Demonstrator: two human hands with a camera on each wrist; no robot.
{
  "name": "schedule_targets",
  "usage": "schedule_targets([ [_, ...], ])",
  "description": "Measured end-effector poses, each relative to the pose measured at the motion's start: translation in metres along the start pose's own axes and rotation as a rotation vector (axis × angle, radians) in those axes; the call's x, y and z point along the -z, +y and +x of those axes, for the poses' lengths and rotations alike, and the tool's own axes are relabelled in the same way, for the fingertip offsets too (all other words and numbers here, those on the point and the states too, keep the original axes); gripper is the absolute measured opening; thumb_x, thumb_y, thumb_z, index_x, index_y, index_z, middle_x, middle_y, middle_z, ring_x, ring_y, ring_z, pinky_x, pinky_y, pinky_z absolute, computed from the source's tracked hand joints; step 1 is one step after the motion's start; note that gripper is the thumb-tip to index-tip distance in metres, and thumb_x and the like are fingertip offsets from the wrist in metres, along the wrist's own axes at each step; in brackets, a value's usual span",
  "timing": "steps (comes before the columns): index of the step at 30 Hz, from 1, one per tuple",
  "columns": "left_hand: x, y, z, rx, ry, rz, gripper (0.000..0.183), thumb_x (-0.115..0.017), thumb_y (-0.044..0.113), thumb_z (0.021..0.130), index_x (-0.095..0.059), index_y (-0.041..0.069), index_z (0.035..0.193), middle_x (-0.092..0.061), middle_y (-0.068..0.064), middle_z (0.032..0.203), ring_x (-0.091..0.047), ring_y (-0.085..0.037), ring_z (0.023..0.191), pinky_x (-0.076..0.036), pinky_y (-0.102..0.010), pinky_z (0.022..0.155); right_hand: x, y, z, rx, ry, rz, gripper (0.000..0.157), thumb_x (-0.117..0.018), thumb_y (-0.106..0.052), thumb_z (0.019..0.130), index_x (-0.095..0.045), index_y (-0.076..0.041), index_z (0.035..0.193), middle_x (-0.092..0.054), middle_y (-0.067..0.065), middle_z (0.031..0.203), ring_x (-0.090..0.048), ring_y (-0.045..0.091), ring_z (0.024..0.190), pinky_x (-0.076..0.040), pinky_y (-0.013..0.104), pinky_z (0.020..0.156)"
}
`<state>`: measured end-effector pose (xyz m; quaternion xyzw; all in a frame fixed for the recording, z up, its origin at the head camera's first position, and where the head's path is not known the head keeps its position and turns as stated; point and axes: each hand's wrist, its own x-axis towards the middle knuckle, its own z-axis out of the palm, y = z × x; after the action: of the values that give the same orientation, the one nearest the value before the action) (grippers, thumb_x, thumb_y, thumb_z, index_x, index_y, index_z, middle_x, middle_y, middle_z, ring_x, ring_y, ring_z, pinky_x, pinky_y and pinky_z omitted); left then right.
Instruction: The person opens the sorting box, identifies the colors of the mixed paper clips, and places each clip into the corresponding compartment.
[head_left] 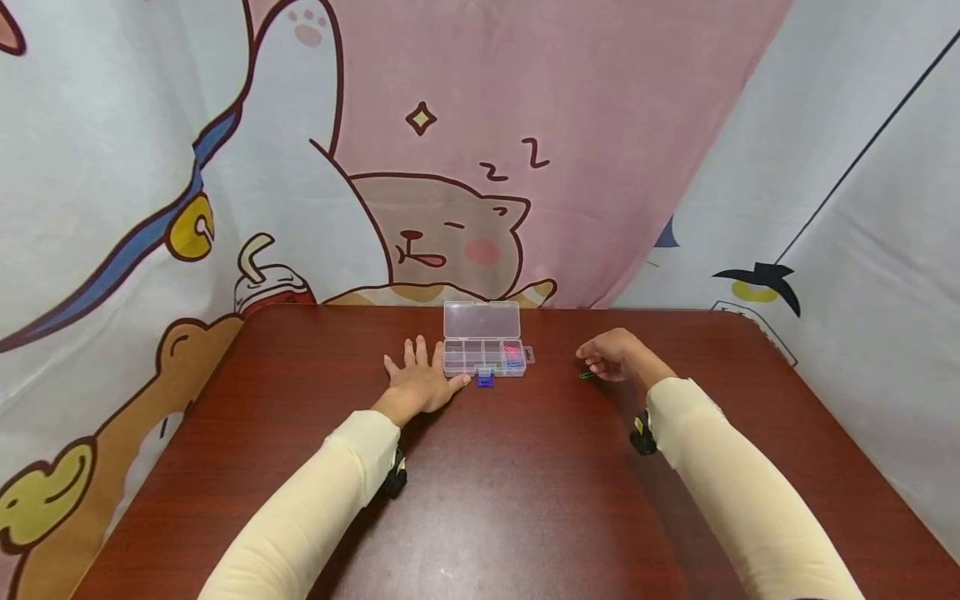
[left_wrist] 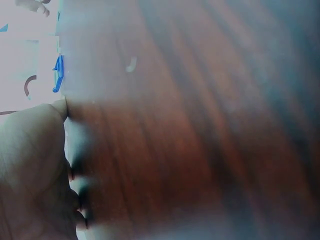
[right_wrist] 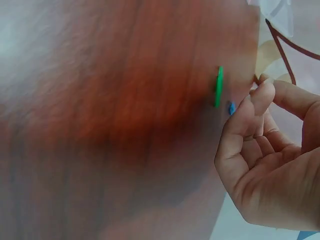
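A clear plastic compartment box (head_left: 463, 367) stands on the table with its lid (head_left: 482, 320) raised at the back. Pink clips (head_left: 512, 352) and blue ones lie in its right-hand compartments. My left hand (head_left: 420, 386) rests flat on the table with fingers spread, its thumb at the box's front left corner near the blue latch (head_left: 485, 379). To the right of the box, my right hand (head_left: 611, 356) hovers low with bent fingers, fingertips close together; I cannot tell whether they pinch anything. Just below it lies a green paper clip (head_left: 587, 375). A small blue piece (right_wrist: 231, 108) shows beside the fingers in the right wrist view.
The dark red-brown wooden table (head_left: 517, 500) extends around both forearms. Behind it hangs a cartoon-printed curtain (head_left: 600, 125), close to the table's back edge. A hanging tab (head_left: 528, 355) sticks out at the box's right side.
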<state>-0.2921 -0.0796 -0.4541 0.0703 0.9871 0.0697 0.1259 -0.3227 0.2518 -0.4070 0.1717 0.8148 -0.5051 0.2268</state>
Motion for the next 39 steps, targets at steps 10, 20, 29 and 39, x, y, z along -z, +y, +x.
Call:
schedule_targets([
  [10,0.004,0.0,0.0,0.004,0.005,-0.008,0.091,-0.028,0.074,0.092,-0.006,0.015,0.158,0.005,-0.02,0.162,0.004,-0.038,0.149,-0.002,-0.07,0.111,0.005,0.017,0.001,-0.004,-0.035,-0.051,0.015,-0.066,-0.016,0.09,-0.069,-0.008,0.102,-0.058,-0.005,0.065,-0.056,0.007,0.057,-0.05,0.025,0.061],
  [20,0.005,0.0,0.001,0.007,0.001,0.013,0.091,-0.026,0.075,0.092,-0.005,0.016,0.158,0.005,-0.019,0.162,0.004,-0.038,0.149,-0.003,-0.069,0.111,0.002,0.024,0.003,0.089,0.009,-0.186,0.02,-0.07,-0.01,0.086,-0.068,-0.002,0.104,-0.058,0.0,0.067,-0.055,0.011,0.056,-0.051,0.028,0.058],
  [29,0.003,0.0,-0.001,-0.001,0.007,-0.008,0.092,-0.029,0.074,0.092,-0.007,0.014,0.158,0.004,-0.021,0.162,0.003,-0.039,0.149,-0.003,-0.07,0.11,-0.001,0.024,0.004,0.062,0.032,-0.219,0.018,-0.072,-0.014,0.087,-0.07,-0.002,0.1,-0.056,0.0,0.068,-0.055,0.012,0.057,-0.051,0.028,0.058],
  [39,0.002,0.0,-0.002,-0.005,-0.001,-0.003,0.092,-0.029,0.074,0.092,-0.007,0.013,0.158,0.004,-0.021,0.162,0.003,-0.039,0.149,-0.003,-0.071,0.11,0.004,0.03,0.007,0.051,0.001,-0.204,0.02,-0.073,-0.017,0.086,-0.071,-0.004,0.101,-0.051,-0.003,0.062,-0.049,0.009,0.052,-0.05,0.027,0.057],
])
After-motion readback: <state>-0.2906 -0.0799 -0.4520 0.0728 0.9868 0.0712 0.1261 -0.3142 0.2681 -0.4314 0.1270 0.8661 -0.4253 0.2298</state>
